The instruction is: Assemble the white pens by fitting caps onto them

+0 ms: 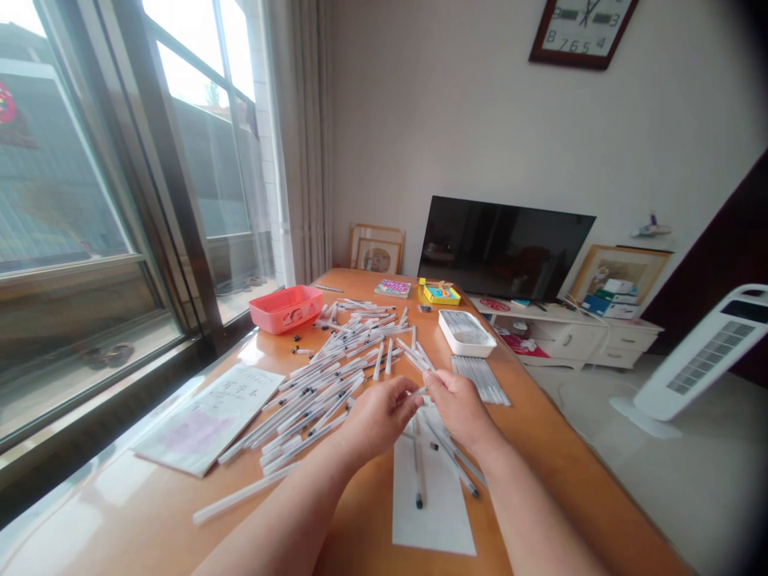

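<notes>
My left hand [387, 408] and my right hand [459, 404] meet above a white sheet of paper [435, 524]. Between their closed fingertips runs a thin, pale pen part [421, 391], mostly covered by the fingers. Under and beside the hands lie several pens with black caps on the sheet, one pen [418, 472] pointing towards me. A small black cap [434, 446] rests close to it. To the left spreads a loose heap of white pen barrels [324, 392], some with black ends.
A red plastic basket [285, 310] stands behind the heap, a booklet [210, 420] at left. On the right are a white tray [468, 340] of refills and a row of clear tubes [480, 380]. A yellow box [441, 294] lies at the table's far end.
</notes>
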`<act>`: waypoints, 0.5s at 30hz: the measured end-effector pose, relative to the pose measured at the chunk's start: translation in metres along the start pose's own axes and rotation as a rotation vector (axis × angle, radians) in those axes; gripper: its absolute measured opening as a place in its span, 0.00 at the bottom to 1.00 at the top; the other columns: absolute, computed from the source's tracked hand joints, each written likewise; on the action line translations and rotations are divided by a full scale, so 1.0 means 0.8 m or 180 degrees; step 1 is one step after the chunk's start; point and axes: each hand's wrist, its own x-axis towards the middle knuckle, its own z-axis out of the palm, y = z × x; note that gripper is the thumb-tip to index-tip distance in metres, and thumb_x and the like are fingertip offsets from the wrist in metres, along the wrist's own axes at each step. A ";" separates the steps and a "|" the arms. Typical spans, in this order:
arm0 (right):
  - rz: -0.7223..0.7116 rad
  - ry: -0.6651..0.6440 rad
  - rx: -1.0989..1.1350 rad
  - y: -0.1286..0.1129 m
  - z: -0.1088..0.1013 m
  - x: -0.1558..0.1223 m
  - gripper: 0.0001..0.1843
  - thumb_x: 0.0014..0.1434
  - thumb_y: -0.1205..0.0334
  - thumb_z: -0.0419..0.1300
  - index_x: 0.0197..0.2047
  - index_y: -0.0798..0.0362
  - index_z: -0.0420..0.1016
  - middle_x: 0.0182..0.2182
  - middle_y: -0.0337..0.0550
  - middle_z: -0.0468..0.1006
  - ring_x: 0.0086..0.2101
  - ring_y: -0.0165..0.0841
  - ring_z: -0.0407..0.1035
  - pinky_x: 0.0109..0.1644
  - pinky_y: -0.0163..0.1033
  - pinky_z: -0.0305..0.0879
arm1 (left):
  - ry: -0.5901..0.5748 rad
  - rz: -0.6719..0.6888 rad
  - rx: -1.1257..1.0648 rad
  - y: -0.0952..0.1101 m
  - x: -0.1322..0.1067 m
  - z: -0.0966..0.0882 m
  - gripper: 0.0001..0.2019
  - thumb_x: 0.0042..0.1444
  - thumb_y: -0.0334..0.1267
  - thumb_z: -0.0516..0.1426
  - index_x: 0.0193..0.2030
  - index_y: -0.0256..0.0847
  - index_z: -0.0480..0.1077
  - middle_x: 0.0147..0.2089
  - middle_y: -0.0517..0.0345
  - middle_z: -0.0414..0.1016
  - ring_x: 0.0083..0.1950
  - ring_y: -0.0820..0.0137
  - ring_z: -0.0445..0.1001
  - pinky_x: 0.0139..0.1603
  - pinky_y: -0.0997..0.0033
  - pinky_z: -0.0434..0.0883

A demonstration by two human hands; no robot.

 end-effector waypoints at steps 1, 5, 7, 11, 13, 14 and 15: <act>-0.0014 0.0003 -0.0027 -0.001 -0.001 -0.001 0.25 0.66 0.43 0.50 0.24 0.51 0.61 0.20 0.33 0.58 0.24 0.28 0.53 0.28 0.34 0.49 | -0.0103 -0.0020 -0.0023 0.001 -0.001 -0.001 0.15 0.65 0.49 0.50 0.40 0.43 0.73 0.33 0.59 0.77 0.32 0.70 0.70 0.32 0.74 0.62; -0.0019 0.0007 -0.0133 -0.002 -0.005 -0.002 0.24 0.66 0.43 0.50 0.24 0.51 0.61 0.20 0.33 0.58 0.24 0.29 0.53 0.29 0.34 0.50 | -0.0396 -0.0110 -0.0013 0.004 -0.004 -0.004 0.19 0.67 0.48 0.46 0.35 0.43 0.72 0.33 0.58 0.79 0.31 0.70 0.72 0.32 0.73 0.63; -0.0012 -0.0011 -0.0161 -0.001 -0.005 -0.002 0.24 0.66 0.44 0.50 0.24 0.51 0.61 0.20 0.33 0.58 0.24 0.29 0.53 0.29 0.34 0.50 | -0.0307 -0.0066 0.0097 0.004 -0.004 -0.003 0.16 0.66 0.47 0.48 0.35 0.43 0.72 0.33 0.58 0.79 0.31 0.70 0.72 0.33 0.73 0.63; 0.0046 -0.0021 -0.0057 0.001 -0.002 -0.001 0.24 0.65 0.44 0.51 0.23 0.51 0.59 0.20 0.33 0.57 0.24 0.29 0.53 0.28 0.34 0.49 | 0.0021 0.0030 0.0387 0.004 -0.004 0.000 0.13 0.64 0.46 0.52 0.36 0.45 0.74 0.34 0.59 0.79 0.34 0.69 0.74 0.34 0.73 0.63; 0.0093 -0.0017 0.0030 0.001 -0.001 0.000 0.24 0.64 0.44 0.51 0.23 0.51 0.59 0.20 0.33 0.56 0.24 0.29 0.53 0.27 0.35 0.48 | 0.0124 0.0065 0.0494 0.004 -0.004 0.001 0.12 0.64 0.46 0.53 0.37 0.45 0.74 0.35 0.59 0.79 0.35 0.69 0.74 0.35 0.73 0.63; 0.0117 -0.0017 0.0063 0.000 0.000 -0.001 0.24 0.64 0.44 0.52 0.23 0.51 0.59 0.20 0.33 0.56 0.24 0.29 0.53 0.27 0.35 0.48 | 0.0162 0.0083 0.0548 0.005 -0.004 0.001 0.11 0.64 0.46 0.53 0.37 0.46 0.74 0.35 0.59 0.79 0.36 0.68 0.75 0.36 0.73 0.63; 0.0141 -0.0017 0.0088 0.000 0.000 -0.001 0.24 0.64 0.44 0.52 0.23 0.51 0.59 0.20 0.33 0.55 0.24 0.29 0.53 0.27 0.35 0.47 | 0.0198 0.0102 0.0605 0.005 -0.004 0.001 0.11 0.63 0.46 0.54 0.37 0.46 0.74 0.35 0.59 0.79 0.36 0.68 0.75 0.36 0.72 0.63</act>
